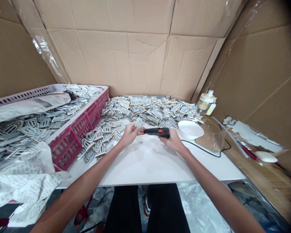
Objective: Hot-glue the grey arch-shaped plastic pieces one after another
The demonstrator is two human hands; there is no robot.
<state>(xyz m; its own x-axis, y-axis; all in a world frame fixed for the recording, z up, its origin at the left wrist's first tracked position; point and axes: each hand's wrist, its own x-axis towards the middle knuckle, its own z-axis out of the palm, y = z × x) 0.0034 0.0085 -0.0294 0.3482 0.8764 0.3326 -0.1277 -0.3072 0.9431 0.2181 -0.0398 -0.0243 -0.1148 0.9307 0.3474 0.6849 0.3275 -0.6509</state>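
1. The left hand (129, 136) pinches an arched grey-and-white cutout (139, 123) between thumb and fingers, just above the white table (147, 165).
2. The right hand (172, 140) curls around a black-and-orange hot glue gun (158, 131), its nozzle just beside the cutout.
3. Gun and cutout are being brought together, which appears to call for a steady hold from both hands.

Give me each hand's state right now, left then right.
Left hand: closed, holding a grey arch-shaped piece.
Right hand: closed, holding a black-and-orange glue gun.
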